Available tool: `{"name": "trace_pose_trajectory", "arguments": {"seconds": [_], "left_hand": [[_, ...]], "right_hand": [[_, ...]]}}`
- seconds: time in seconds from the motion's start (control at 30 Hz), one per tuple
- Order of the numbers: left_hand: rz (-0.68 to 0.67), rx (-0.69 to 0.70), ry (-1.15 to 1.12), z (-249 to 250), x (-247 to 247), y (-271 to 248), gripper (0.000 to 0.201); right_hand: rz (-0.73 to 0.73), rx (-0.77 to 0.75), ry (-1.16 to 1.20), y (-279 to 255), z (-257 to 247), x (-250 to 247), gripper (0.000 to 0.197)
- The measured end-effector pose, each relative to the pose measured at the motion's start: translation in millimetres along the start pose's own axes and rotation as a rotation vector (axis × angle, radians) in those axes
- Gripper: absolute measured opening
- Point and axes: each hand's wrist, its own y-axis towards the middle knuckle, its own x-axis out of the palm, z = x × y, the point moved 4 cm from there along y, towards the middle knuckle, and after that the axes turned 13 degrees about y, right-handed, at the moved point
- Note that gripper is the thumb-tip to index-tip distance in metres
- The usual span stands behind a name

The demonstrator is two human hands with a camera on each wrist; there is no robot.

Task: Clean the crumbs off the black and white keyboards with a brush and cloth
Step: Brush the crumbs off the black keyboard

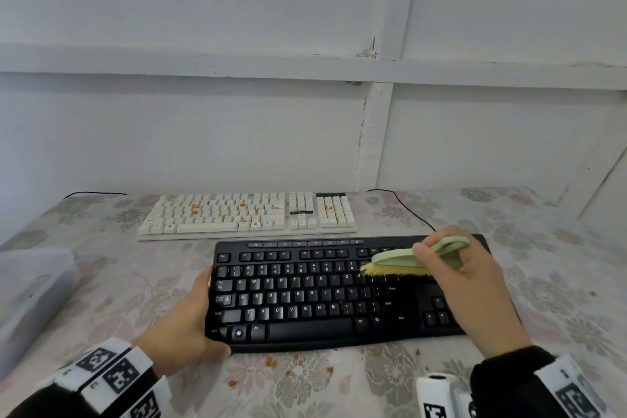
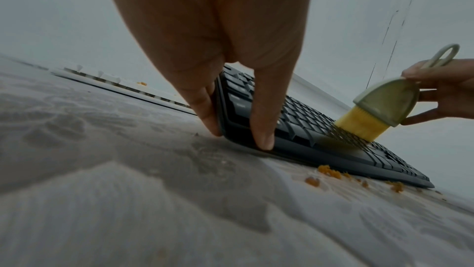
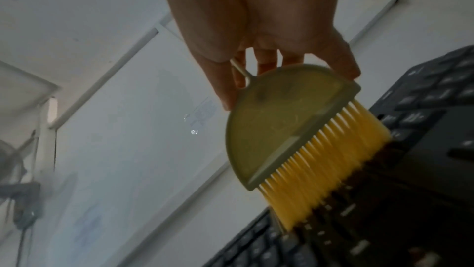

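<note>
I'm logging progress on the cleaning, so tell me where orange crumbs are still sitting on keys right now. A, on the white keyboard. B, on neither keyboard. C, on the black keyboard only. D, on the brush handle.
A: orange crumbs dot the keys of the white keyboard, while the black keyboard under the brush shows none on its keys.

We note black sleeves (image 1: 502, 380) at both wrists, just nearside of the black keyboard (image 1: 339, 295); each wears a white band (image 1: 112, 373) printed with black square-patterned markers.
</note>
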Motion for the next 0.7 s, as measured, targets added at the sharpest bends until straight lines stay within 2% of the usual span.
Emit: {"name": "trace_pose_trajectory", "arguments": {"seconds": [0.13, 0.23, 0.3, 0.37, 0.57, 0.7], "left_hand": [[-0.003, -0.005, -0.001, 0, 0, 0, 0.105], [-0.006, -0.005, -0.002, 0, 0, 0, 0.105], [-0.01, -0.013, -0.006, 1, 0, 1, 0.106], [-0.022, -0.017, -0.011, 1, 1, 1, 0.106], [-0.03, -0.001, -0.039, -1, 1, 1, 0.106], [-0.025, 0.004, -0.047, 0, 1, 1, 0.104]], "right_hand": [[0.125, -0.051, -0.121, 10, -1, -24, 0.013], [0.185, -0.011, 0.052, 16, -2, -36, 0.012], [0.147, 0.024, 0.114, 17, 0, -35, 0.01], [0.099, 0.044, 0.062, 14, 7, -36, 0.009], [0.173, -0.03, -0.073, 19, 10, -59, 0.011], [0.071, -0.005, -0.033, 21, 13, -58, 0.011]]}}
